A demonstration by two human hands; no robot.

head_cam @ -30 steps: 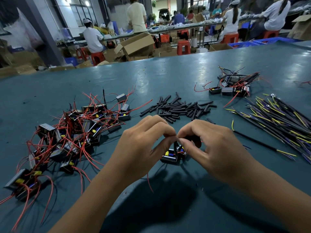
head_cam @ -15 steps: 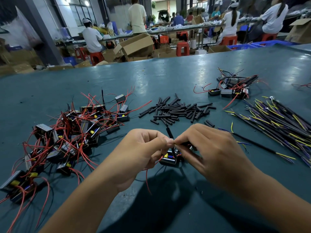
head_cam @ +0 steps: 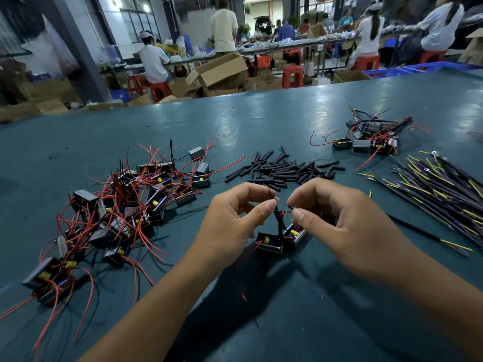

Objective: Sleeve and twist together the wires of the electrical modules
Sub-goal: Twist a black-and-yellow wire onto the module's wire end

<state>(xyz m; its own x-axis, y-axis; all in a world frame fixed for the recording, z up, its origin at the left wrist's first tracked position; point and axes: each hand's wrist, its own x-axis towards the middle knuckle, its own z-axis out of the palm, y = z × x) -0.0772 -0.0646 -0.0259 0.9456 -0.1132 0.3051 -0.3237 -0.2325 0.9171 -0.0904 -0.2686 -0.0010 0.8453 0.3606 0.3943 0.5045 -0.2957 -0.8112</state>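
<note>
Lying left on the green table (head_cam: pixel 261 121): a tangled heap of modules (head_cam: pixel 125 205) with red leads. Sitting beyond the hands: loose black sleeves (head_cam: pixel 282 169). Fanning out at right: a wire bundle (head_cam: pixel 439 186).

Resting centre, side by side: two black modules (head_cam: pixel 281 240), a sleeved lead rising between them. Pinching a thin wire end between curled thumb and forefinger: left hand (head_cam: pixel 232 220). Pinching another likewise: right hand (head_cam: pixel 347 220).

Glossy table (head_cam: pixel 261 121) (perhaps painted); matt sleeves (head_cam: pixel 282 169).

Head camera looks forward and down, close over the teal table (head_cam: pixel 261 121)
</note>
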